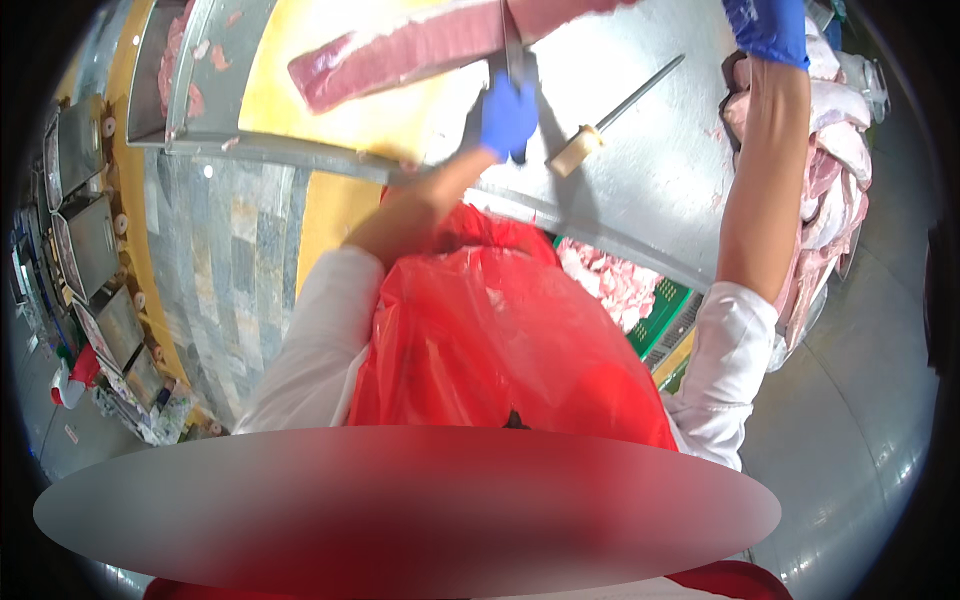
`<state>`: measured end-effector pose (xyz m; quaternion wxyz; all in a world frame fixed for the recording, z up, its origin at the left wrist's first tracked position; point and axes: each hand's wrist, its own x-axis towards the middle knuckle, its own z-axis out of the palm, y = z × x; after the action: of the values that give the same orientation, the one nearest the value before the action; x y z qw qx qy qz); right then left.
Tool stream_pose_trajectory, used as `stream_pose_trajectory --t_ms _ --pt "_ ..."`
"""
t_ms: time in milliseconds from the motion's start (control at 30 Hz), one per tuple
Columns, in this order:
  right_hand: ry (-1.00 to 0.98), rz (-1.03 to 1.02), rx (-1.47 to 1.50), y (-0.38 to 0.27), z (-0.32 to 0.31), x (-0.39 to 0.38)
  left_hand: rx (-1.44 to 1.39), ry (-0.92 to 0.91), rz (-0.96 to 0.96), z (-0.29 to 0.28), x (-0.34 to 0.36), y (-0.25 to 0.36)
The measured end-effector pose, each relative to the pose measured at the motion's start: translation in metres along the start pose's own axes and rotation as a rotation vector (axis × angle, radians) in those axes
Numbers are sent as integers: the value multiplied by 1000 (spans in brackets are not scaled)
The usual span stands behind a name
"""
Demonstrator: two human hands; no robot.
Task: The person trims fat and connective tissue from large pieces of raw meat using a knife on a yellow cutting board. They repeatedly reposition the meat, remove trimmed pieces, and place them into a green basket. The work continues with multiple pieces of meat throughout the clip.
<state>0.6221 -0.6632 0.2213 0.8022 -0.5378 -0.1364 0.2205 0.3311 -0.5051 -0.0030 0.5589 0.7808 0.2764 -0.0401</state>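
Beyond the red apron (490, 340), long meat (400, 68) at eleven o'clock is crossed by a knife (513, 45) gripped in the left hand (509, 115), scraps (612, 285) at three seemingly done, a meat heap (838, 125) at two seemingly left, any grasp by the right hand (768, 30) untellable.

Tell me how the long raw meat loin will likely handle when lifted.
The meat loin would probably sag, being long, soft-looking flesh. Its glossy patches suggest it may be slippery. Being thick and seemingly solid, it should feel fairly heavy.
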Motion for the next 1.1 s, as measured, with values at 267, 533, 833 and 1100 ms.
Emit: stream_pose_trajectory --t_ms 267,533,833,1100 --pt "188 -157 -363 -28 100 -38 -27 78 -25 26 19 -2" --pt "199 -135 -385 -51 93 -38 -501 -7 -263 36 54 47" --pt "172 -121 -278 -64 71 -42 -343 112 -34 97 63 -2" --pt "114 -19 -69 -89 43 -48 -143 108 -1 96 85 37"
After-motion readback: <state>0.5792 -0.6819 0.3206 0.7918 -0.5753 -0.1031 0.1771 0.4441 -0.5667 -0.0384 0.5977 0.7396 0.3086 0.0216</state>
